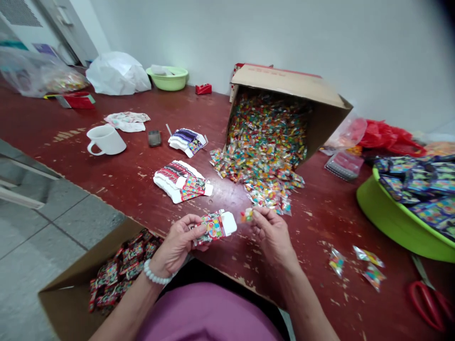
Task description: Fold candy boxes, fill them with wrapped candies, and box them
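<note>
My left hand [182, 241] is closed around a small red printed candy box [213, 227], its white end flap raised toward the right. Between thumb and fingers of my right hand [270, 233] is a small clear candy packet [246, 215] with colourful pieces, just right of the box's flap. Beyond my hands lies a stack of flat red candy boxes [174, 180]. Past that is a stack of flat purple boxes [187, 141]. A big cardboard carton [284, 78] on its side spills a heap of candy packets [263, 151] onto the table.
Below the table edge at left stands an open carton [67, 303] of filled red boxes [113, 274]. At right are a green basin [377, 208] of dark packages, red-handled scissors [426, 303] and several loose packets [371, 272]. A white mug [108, 139] stands at left near the table edge.
</note>
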Demonstrator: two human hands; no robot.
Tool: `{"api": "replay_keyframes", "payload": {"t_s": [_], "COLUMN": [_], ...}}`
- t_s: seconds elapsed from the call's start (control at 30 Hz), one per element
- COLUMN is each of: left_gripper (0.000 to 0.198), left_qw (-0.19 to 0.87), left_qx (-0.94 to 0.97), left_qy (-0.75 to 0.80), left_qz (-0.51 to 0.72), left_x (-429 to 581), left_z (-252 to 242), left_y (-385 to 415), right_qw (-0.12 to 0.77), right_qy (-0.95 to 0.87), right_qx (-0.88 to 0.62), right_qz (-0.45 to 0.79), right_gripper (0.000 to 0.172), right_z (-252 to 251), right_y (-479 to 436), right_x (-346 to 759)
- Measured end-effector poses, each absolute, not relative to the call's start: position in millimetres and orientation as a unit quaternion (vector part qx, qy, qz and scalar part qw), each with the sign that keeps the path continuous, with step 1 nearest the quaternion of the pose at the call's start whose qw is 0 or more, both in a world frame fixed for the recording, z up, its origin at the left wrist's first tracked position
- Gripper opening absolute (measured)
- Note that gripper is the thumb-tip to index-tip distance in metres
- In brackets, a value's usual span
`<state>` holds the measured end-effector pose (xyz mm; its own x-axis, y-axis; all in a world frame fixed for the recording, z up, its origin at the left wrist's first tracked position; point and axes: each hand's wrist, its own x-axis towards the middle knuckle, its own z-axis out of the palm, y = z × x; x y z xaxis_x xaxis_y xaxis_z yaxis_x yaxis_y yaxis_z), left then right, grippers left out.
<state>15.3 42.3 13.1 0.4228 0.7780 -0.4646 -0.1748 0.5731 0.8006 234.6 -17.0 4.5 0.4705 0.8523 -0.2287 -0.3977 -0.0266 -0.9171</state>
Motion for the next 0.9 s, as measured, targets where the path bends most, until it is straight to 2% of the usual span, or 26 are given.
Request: {"api": "replay_keyframes", "payload": {"t_s": [0.2, 0.37, 0.53, 0.67, 0.83, 0.9], "left_gripper": [0.033, 0.057, 0.049, 0.057, 0.065, 0.065], "left_qw": [0.815, 0.859, 0.859, 0.844, 0.832, 0.836], "left_qx": [0.347, 0.367, 0.383, 0.417, 0.430, 0.414], "left_qy": [0.368, 0.298, 0.284, 0.290, 0.305, 0.310], "left_qz": [0.284, 0.196, 0.187, 0.175, 0.174, 0.183], "left_x": [19, 34, 41, 40, 44, 44], "left_z": [6, 5, 3, 7, 12, 12], "left_y": [27, 14, 12, 15, 14, 14], "right_qw": [0.642, 0.567, 0.511, 0.452, 0.464, 0.459], "right_qy": [-0.278, -0.407, -0.521, -0.589, -0.590, -0.611], "right_qx": [-0.576, -0.599, -0.617, -0.622, -0.625, -0.614], "right_qz": [0.422, 0.392, 0.296, 0.250, 0.215, 0.197], "right_gripper": [0.022, 0.014, 0.017, 0.017, 0.008, 0.012], "right_z": [2, 8, 15, 16, 17, 18], "right_y": [-30, -32, -32, -32, -30, -30], "right_x": [213, 210, 219, 220, 203, 198]}}
